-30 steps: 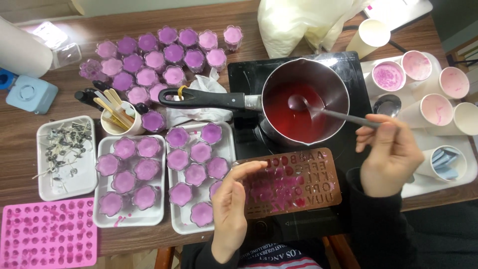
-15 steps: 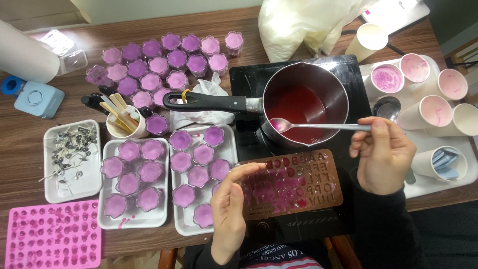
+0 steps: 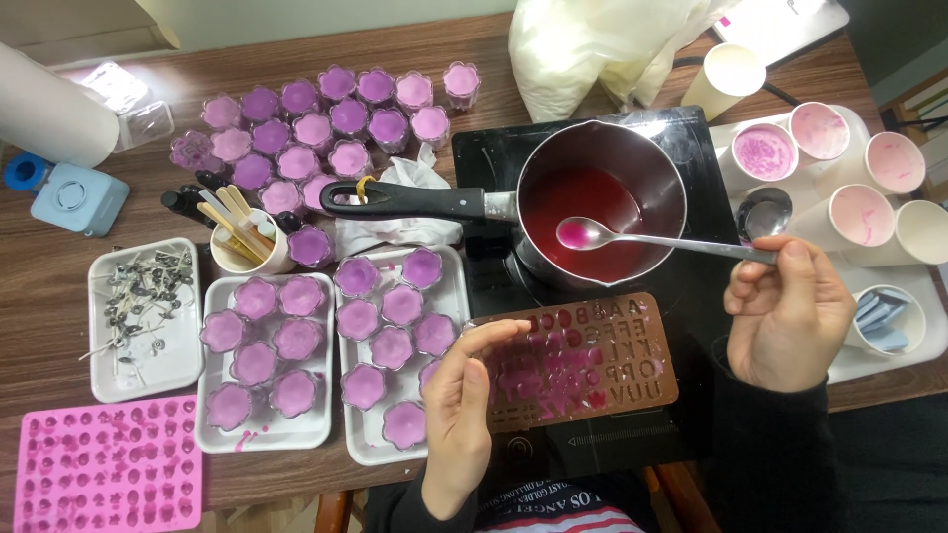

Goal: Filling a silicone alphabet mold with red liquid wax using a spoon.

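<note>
Head view: right hand point(image 3: 790, 316) grips spoon point(image 3: 632, 238) over pot point(image 3: 602, 202); left hand point(image 3: 456, 415), seemingly half-open, steadies mould point(image 3: 578, 360).

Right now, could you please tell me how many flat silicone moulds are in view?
2: a pink silicone mould with small cavities at the table's near left corner, and a brown letter mould under the left hand. None looks hidden.

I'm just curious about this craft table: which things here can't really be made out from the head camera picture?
- Brown letter mould: its left end is covered by the left hand, head view.
- Tray of purple cups: its near right corner sits behind that hand.
- Spoon: handle end is buried in the right hand.
- White bag: cut off by the top edge.
- Small metal pieces in the left tray: too small to tell apart.
</note>
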